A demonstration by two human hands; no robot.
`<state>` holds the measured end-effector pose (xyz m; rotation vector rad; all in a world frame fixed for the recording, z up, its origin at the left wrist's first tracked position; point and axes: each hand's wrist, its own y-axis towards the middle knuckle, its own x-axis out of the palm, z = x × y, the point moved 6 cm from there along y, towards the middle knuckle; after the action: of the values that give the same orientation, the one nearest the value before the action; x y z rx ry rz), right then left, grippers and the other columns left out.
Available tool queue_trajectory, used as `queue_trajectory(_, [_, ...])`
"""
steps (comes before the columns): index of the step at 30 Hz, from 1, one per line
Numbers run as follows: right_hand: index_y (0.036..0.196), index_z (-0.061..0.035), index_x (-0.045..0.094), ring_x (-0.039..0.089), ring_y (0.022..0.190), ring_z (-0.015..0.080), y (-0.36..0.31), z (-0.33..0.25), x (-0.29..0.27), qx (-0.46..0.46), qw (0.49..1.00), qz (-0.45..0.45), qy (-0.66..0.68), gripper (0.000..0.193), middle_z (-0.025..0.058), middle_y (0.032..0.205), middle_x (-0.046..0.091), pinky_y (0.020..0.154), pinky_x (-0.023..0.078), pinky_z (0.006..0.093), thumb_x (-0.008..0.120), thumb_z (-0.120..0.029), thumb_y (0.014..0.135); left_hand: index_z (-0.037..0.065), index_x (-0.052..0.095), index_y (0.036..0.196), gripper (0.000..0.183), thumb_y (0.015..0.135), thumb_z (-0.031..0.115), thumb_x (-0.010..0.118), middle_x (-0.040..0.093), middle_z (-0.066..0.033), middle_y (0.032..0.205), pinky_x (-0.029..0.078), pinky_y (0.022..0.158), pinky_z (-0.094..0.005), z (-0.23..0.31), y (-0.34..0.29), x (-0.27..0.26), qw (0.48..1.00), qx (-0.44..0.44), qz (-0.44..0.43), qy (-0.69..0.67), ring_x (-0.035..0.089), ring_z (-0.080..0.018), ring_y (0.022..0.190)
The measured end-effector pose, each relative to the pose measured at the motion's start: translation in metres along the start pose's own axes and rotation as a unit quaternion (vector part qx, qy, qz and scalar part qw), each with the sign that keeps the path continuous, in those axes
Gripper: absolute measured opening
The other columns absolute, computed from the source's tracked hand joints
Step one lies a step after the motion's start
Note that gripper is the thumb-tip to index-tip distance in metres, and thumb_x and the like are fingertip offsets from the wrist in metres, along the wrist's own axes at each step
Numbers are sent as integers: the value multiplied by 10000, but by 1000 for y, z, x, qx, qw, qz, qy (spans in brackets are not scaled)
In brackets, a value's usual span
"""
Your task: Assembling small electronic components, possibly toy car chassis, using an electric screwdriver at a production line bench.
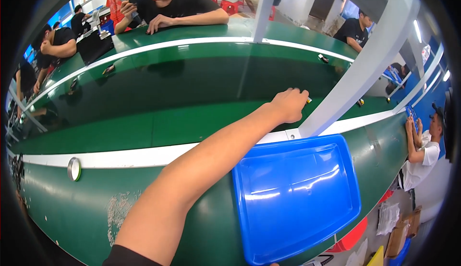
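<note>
Green belt under our left hand.
Toward its near edge, a yellow thing shows just right of our grip; closed or not, we can't tell.

A small, seemingly yellow-and-white piece sits partly hidden at the left grip.

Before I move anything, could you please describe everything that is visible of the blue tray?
The blue tray is a shallow rectangle with rounded corners, raised walls and a rim, apparently glossy plastic. It lies open side up on the green worktop, its far edge beside the white rail; whether they touch is unclear. Light reflections streak its bare inside. The left forearm hides its far left corner; contact is uncertain. A fingertip just shows at its near rim, perhaps touching.
</note>
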<state>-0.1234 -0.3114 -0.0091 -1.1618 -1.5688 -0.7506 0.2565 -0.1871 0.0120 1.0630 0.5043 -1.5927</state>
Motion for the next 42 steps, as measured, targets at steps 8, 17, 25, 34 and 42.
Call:
queue_trajectory(8, [892, -33, 493, 438, 468, 133, 9, 3, 2, -13, 999, -28, 39, 168, 20, 567, 450, 460, 384, 277, 535, -191, 928, -42, 532, 1100, 304, 822, 82, 529, 561, -247, 1059, 494, 874, -475, -29, 26, 9, 984, 64, 73, 149, 533, -395, 1068])
queue_trajectory(17, [884, -57, 475, 343, 452, 124, -9, 1, 8, 23, 998, -47, 45, 168, 0, 545, 359, 489, 322, 279, 541, -208, 915, -35, 559, 1140, 315, 851, 89, 549, 560, -195, 1124, 443, 951, -397, 2, -90, -67, 984, 122, 71, 107, 530, -348, 1072])
queue_trajectory(25, [826, -76, 414, 370, 404, 126, -14, -9, -10, -15, 998, -67, -9, 183, 8, 491, 382, 468, 390, 304, 467, -227, 914, -67, 489, 1240, 584, 684, -44, 665, 508, -203, 1220, 492, 788, -397, 126, -334, -60, 989, 119, -60, 61, 551, -341, 927])
queue_trajectory(34, [877, -74, 434, 392, 414, 123, -59, 13, -8, -37, 995, -93, -19, 126, 1, 505, 385, 500, 403, 297, 419, -190, 925, -122, 556, 1123, 459, 690, 20, 614, 525, -211, 1199, 505, 810, -366, 165, -417, -25, 993, 99, -30, 50, 544, -315, 978])
queue_trajectory(42, [867, -75, 459, 370, 399, 109, -69, 34, -7, -12, 996, -66, -61, 154, -11, 487, 378, 474, 400, 282, 424, -206, 939, -72, 611, 999, 322, 686, -34, 680, 608, -151, 1047, 515, 690, -356, 172, -417, -22, 994, 105, 2, 42, 582, -277, 847])
